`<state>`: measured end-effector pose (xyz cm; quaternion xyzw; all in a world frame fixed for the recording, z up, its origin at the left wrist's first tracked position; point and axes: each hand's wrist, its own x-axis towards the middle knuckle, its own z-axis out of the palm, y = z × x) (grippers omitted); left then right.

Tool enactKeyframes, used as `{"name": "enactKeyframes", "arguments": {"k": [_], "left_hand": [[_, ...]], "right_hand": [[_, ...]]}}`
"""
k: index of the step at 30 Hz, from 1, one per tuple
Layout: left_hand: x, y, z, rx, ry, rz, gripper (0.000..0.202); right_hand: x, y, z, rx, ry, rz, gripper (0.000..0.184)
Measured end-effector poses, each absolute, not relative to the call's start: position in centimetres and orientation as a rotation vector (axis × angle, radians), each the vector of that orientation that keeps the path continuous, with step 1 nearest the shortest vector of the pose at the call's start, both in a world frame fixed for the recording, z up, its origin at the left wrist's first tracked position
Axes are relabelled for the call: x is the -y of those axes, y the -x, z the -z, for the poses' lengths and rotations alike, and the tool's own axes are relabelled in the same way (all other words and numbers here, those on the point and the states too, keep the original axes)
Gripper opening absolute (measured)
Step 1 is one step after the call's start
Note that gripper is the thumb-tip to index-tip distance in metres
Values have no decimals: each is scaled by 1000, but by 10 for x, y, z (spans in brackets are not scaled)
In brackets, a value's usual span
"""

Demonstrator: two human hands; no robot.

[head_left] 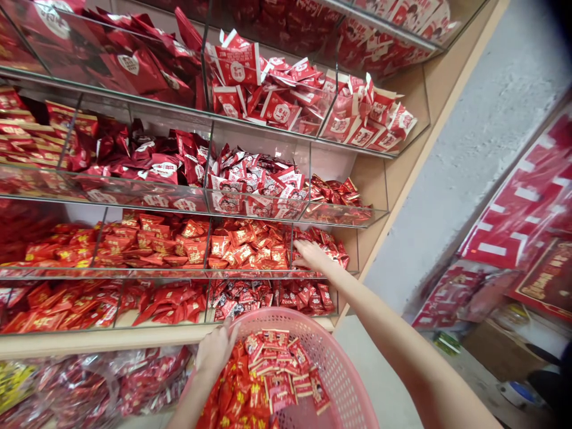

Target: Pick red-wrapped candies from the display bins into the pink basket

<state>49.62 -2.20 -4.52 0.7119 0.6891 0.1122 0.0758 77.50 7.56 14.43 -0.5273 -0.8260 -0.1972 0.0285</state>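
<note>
My left hand (217,348) is closed on the upper left rim of a pink plastic basket (351,369). Inside the basket lie red packets with gold print (243,393) and pinkish-red packets with cream edges (286,357). My right hand (311,255) reaches into the third shelf row from the top, at the divider near its right end. Its fingers are stretched to the left and look apart, with nothing visible in them. Just beyond it are small dark-red packets (328,241), and orange-red packets with gold print (250,243) lie to its left.
Clear dividers and front panels split the wooden shelf unit (379,179) into bins of red packets. Bagged goods (147,381) lie beneath the lowest shelf. On the right are a grey wall (469,113), red packaging (513,214) and a cardboard box (500,348) on the floor.
</note>
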Motion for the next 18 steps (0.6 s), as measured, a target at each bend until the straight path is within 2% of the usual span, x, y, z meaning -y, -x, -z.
{"name": "enactKeyframes", "arguments": {"k": [6,11,18], "left_hand": [[22,-495,45,-2076,-2144,-311,57],[22,-496,47,-2077,-2117,-331,57],[21,-495,47,-2053,-2086,-329,59]], "right_hand": [[-77,-778,-141,2565,1680,622,37],[-76,-784,-149,2423,1621,509,36],[-66,-822,-165,1652,1735,-134,36]]}}
